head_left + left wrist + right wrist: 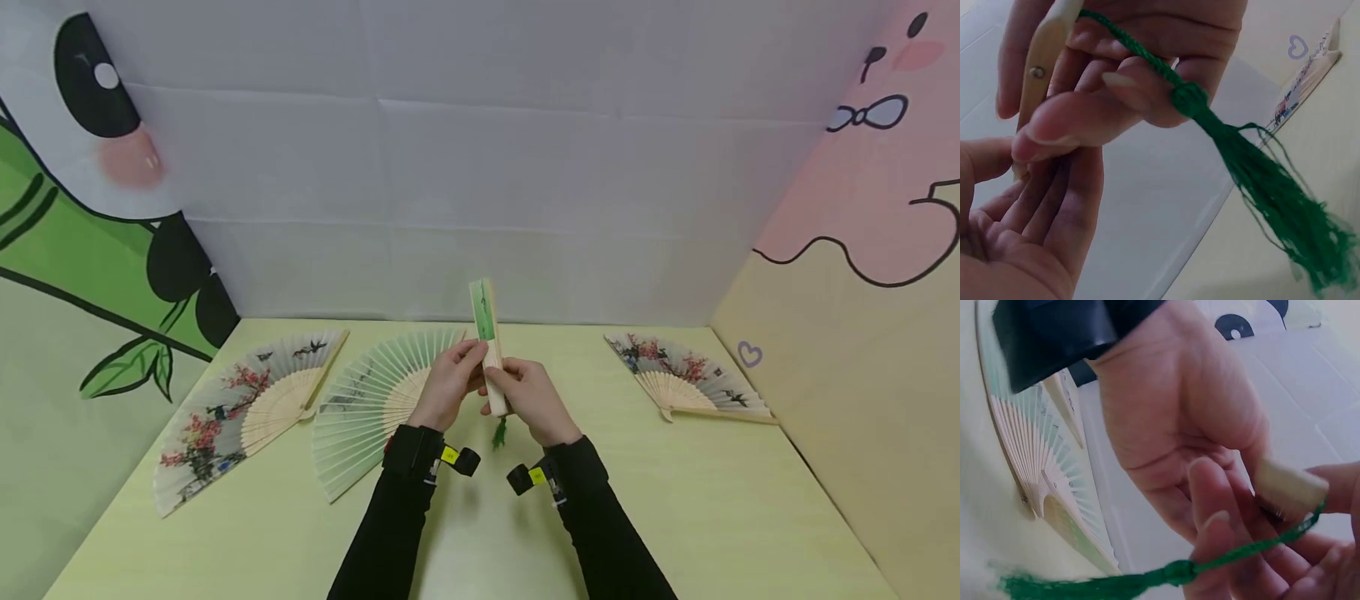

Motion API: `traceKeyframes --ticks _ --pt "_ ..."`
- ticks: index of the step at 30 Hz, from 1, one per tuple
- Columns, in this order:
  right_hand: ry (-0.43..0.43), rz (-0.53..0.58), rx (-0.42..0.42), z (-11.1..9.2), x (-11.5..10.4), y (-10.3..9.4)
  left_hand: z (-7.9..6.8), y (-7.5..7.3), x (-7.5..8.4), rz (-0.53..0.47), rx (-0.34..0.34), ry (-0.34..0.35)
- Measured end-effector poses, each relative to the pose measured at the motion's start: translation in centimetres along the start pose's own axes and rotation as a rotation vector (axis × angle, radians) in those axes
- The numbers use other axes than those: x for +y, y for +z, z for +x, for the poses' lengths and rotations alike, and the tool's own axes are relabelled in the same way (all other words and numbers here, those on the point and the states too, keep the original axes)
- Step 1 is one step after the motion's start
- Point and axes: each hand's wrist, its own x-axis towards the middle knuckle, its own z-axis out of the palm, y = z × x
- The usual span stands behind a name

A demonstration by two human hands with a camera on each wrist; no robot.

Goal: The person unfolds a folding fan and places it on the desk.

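A folded hand fan with a green leaf and pale wooden ribs is held nearly upright above the table. My left hand pinches it from the left side, around its middle. Lower down, my right hand grips the wooden end between thumb and fingers. From that end hangs a green tassel; its cord and knot show large in the left wrist view. There the fan's outer rib bears a small metal rivet. In the right wrist view the butt of the ribs lies between fingers of both hands.
An open light-green fan lies just left of the hands, partly behind the left one. Farther left is an open floral fan; a similar floral fan lies at the right. Cartoon-printed side walls and a white back wall enclose the table.
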Motion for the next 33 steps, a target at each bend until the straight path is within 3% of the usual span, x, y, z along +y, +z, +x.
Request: traceKeyframes --ticks 6,12,17,25,33 --pt "0.035 -0.036 -0.008 0.8 0.8 -0.4 0.1 -0.5 -0.6 0.084 0.054 -0.031" --pt "0.027 -0.095 0.002 0.6 1.0 -0.9 0.0 -0.5 -0.7 0.061 0.036 -0.031" --pt "0.028 -0.082 0.006 0.5 1.1 -0.8 -0.1 -0.5 -0.8 0.069 0.060 -0.025" --pt "0.023 -0.123 0.116 0.6 1.2 -0.8 0.0 -0.3 -0.9 0.059 0.080 -0.021" --pt "0.039 -0.113 0.131 0.6 1.1 -0.6 0.1 -0.4 -1.0 0.056 0.098 -0.033"
